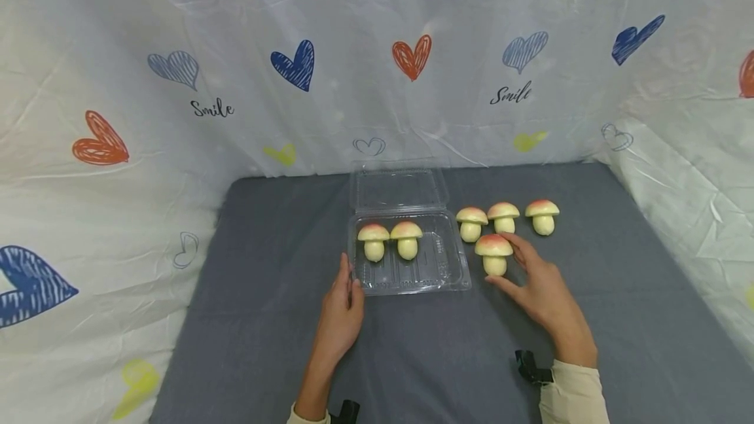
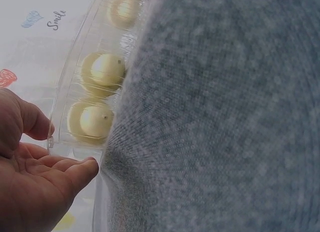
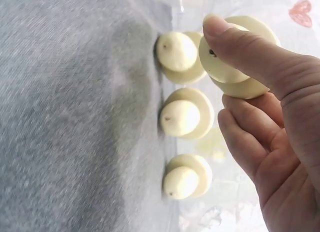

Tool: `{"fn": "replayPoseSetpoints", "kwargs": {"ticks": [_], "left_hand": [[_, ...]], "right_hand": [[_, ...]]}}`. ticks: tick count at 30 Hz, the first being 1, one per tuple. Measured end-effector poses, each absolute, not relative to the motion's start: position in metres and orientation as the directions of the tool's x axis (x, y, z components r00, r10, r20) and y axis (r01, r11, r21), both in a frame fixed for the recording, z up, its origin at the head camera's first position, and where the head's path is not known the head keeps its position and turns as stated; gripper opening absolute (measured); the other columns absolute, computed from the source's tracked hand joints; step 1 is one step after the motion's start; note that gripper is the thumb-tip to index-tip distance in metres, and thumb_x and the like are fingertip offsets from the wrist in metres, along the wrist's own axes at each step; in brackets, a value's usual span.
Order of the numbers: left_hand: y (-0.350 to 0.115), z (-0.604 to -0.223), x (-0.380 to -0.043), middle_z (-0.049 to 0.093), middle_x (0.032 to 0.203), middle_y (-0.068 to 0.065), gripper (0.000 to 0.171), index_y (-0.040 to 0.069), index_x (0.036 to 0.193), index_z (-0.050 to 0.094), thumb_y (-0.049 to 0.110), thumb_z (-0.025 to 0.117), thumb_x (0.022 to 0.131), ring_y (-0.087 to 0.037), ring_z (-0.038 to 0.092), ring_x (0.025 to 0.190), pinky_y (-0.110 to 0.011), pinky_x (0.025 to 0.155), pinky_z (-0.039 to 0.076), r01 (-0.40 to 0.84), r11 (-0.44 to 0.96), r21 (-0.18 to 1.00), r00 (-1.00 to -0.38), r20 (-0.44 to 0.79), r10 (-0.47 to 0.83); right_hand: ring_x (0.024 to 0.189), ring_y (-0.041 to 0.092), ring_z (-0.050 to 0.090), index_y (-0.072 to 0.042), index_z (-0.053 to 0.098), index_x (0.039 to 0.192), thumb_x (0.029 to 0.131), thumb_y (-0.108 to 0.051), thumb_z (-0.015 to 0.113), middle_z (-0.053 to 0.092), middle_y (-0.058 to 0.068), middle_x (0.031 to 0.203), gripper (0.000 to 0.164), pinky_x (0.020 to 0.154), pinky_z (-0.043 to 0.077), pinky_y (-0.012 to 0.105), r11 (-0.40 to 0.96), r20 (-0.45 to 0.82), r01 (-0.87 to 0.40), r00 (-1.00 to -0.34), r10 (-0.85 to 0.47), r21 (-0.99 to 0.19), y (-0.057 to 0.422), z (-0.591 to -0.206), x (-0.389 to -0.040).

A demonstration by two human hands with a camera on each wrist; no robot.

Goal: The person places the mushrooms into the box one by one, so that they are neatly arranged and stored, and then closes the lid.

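My right hand (image 1: 544, 290) pinches a toy mushroom (image 1: 494, 249) with a red-and-yellow cap and pale stem. In the right wrist view the thumb (image 3: 245, 47) lies across its stem and the other fingers bend under the cap. My left hand (image 1: 341, 319) holds the front left corner of a clear plastic container (image 1: 438, 283), whose lid (image 1: 399, 190) lies folded back behind it. Inside the container, a first mushroom (image 1: 374, 242) and a second mushroom (image 1: 406, 239) lie side by side, caps toward the back.
Right of the container lie three more mushrooms: one nearest it (image 1: 470, 224), one in the middle (image 1: 503, 217) and one farther right (image 1: 542, 216). All are on a dark grey cloth (image 1: 277, 267). A white curtain (image 1: 353, 12) printed with hearts hangs behind and at both sides.
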State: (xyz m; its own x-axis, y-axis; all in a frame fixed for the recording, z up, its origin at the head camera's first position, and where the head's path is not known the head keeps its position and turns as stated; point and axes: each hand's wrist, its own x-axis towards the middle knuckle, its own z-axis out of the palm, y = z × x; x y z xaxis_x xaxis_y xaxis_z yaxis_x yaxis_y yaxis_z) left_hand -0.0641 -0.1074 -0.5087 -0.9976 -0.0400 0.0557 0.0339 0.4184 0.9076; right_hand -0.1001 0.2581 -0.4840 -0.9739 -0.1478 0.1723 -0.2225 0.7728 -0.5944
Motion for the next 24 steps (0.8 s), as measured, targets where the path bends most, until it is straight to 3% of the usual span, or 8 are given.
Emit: {"fn": "replayPoseSetpoints", "kwargs": {"ticks": [16,21,24], "left_hand": [[-0.109,-0.509,-0.065,0.039,0.164,-0.024,0.065,0.000,0.168,0.018,0.011,0.050,0.113,-0.035,0.039,0.151,-0.056,0.116,0.040,0.024,0.414,0.910,-0.998,0.045,-0.041],[-0.108,-0.509,-0.065,0.040,0.164,-0.023,0.065,0.002,0.168,0.018,0.012,0.050,0.113,-0.034,0.044,0.148,-0.056,0.112,0.043,0.017,0.428,0.904,-0.998,0.039,-0.043],[-0.107,-0.509,-0.065,0.042,0.164,-0.023,0.065,0.002,0.168,0.018,0.012,0.050,0.113,-0.033,0.054,0.137,-0.055,0.105,0.046,0.020,0.440,0.898,-0.998,0.045,-0.046]], "right_hand": [[0.132,0.044,0.060,-0.019,0.040,0.159,0.087,-0.034,0.090,0.050,0.016,0.159,0.089,0.101,0.047,0.067,0.733,0.211,-0.275,-0.961,-0.181,-0.623,0.238,-0.476,-0.112],[0.131,0.045,0.061,-0.022,0.040,0.160,0.085,-0.033,0.092,0.052,0.018,0.158,0.091,0.101,0.047,0.067,0.731,0.225,-0.290,-0.956,-0.189,-0.618,0.231,-0.474,-0.118],[0.132,0.044,0.060,-0.023,0.040,0.160,0.085,-0.032,0.092,0.053,0.018,0.156,0.092,0.101,0.048,0.066,0.728,0.232,-0.302,-0.952,-0.198,-0.616,0.227,-0.473,-0.120]]}}
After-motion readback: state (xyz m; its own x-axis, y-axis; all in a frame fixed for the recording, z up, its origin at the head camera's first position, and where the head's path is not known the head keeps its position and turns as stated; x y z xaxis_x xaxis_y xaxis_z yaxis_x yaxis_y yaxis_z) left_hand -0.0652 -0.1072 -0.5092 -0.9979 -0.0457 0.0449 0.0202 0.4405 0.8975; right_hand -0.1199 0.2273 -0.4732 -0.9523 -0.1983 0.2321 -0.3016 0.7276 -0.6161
